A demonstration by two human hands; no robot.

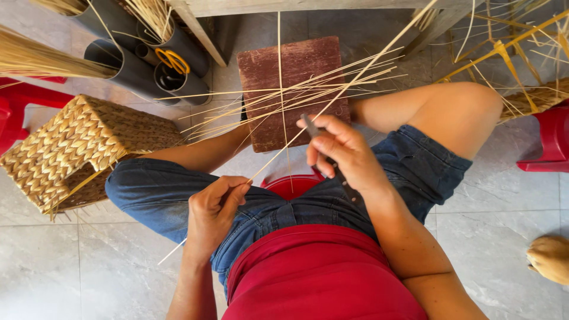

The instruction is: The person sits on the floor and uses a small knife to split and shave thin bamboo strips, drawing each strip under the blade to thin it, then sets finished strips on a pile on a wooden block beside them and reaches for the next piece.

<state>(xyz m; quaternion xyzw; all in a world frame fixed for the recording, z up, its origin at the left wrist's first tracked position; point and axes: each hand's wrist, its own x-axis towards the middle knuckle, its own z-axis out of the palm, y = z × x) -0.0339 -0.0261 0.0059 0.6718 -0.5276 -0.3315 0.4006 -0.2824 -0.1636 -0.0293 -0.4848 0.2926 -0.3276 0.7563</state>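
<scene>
My left hand (214, 208) pinches a long thin pale strip of cane (344, 90) near its lower end, above my left thigh. The strip runs up and to the right past the far bench. My right hand (341, 151) grips a dark-handled knife (313, 131), its tip pointing up beside the strip. A fan of several loose thin cane strips (296, 95) lies across a dark red wooden block (296, 89) between my knees. I sit on a red stool (290, 185), wearing denim shorts and a red top.
A woven basket (77, 148) lies on its side at the left. Grey tubes (148, 65) at the upper left hold bundles of straw and yellow-handled scissors (172, 59). Red plastic stools (548, 142) stand at both sides. An animal's paw (548, 258) rests at the lower right on the tiled floor.
</scene>
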